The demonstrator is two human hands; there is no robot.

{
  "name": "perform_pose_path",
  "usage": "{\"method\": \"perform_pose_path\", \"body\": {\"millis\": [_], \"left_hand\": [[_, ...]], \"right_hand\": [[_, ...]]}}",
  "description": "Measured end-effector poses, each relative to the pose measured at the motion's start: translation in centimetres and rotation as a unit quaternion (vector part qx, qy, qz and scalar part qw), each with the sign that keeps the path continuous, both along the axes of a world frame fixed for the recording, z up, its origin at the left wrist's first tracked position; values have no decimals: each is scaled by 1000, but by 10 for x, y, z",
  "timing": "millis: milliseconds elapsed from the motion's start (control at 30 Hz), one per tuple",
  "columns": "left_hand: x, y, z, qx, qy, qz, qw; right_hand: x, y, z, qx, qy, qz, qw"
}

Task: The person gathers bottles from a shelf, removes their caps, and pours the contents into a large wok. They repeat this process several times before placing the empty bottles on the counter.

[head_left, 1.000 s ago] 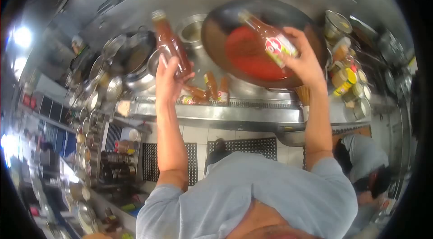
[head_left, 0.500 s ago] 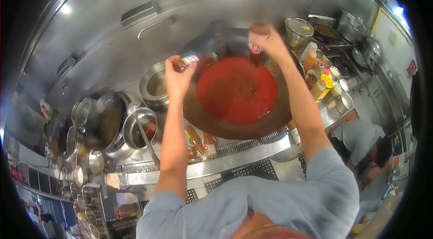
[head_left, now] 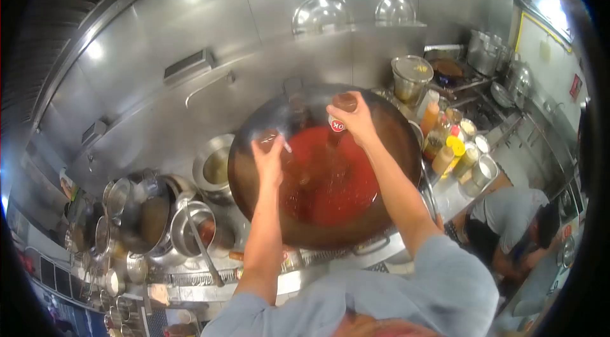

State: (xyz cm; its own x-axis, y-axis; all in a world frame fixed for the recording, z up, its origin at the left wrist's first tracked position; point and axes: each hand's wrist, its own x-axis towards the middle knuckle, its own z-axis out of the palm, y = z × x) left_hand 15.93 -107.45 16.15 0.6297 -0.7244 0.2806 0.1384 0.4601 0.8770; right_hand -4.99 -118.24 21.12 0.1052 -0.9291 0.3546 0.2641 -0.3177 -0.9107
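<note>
My left hand (head_left: 269, 162) is closed around a brown glass bottle (head_left: 268, 138), held base up over the left side of a large dark wok (head_left: 395, 146). Its lower end is blurred. My right hand (head_left: 359, 122) grips a second bottle (head_left: 337, 123) with a red and white label, its base up and neck pointing down into the wok. Red sauce (head_left: 346, 191) fills the bottom of the wok, with a darker brown patch below the bottles. Both bottles are above the sauce, and their mouths are hard to make out.
A metal pot (head_left: 216, 168) stands left of the wok. Nearby, a long-handled ladle (head_left: 202, 245) rests in a steel bowl (head_left: 184, 229). Squeeze bottles (head_left: 431, 116) and a lidded container (head_left: 412, 76) stand at right. A co-worker (head_left: 508, 210) bends down at lower right.
The view has tilted upward, so the wok sits lower in the picture. My left hand has turned its bottle from sideways to base up. The right bottle stays upended, and the brown patch looks larger.
</note>
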Motion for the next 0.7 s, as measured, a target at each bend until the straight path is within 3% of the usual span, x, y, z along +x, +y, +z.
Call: {"method": "perform_pose_path", "body": {"millis": [100,133,167,267,333,367,433,500,533,567,600,667,700], "left_hand": [[-6,24,76,-30,-43,4,999],[-2,17,72,-53,-77,28,995],[1,8,60,-73,-111,52,990],[3,-19,-12,48,-34,-79,995],[0,-5,-21,36,-30,-21,999],[0,-4,-11,24,-27,9,999],[-6,28,27,-34,-122,78,989],[-9,27,18,-90,-167,79,979],[-1,13,5,3,-173,55,983],[1,6,-14,111,-168,28,979],[-8,11,-5,79,-48,-20,996],[-4,4,25,-27,-105,24,994],[-6,19,28,-61,-122,56,989]], "right_hand": [[-20,34,64,-80,-39,16,996],[-16,17,44,-67,-73,52,994],[1,2,20,-172,-65,-28,983],[5,-2,-42,23,62,86,994],[4,-9,-36,49,92,103,989],[1,4,-14,-42,59,68,995],[-9,35,33,-70,-1,16,997],[7,28,5,-204,-80,-74,973],[15,6,-24,-136,0,-7,991],[9,8,-16,45,165,97,980],[9,15,-46,57,147,95,983],[17,-32,-33,-6,75,43,996],[13,-12,-9,-23,34,15,999]]}}
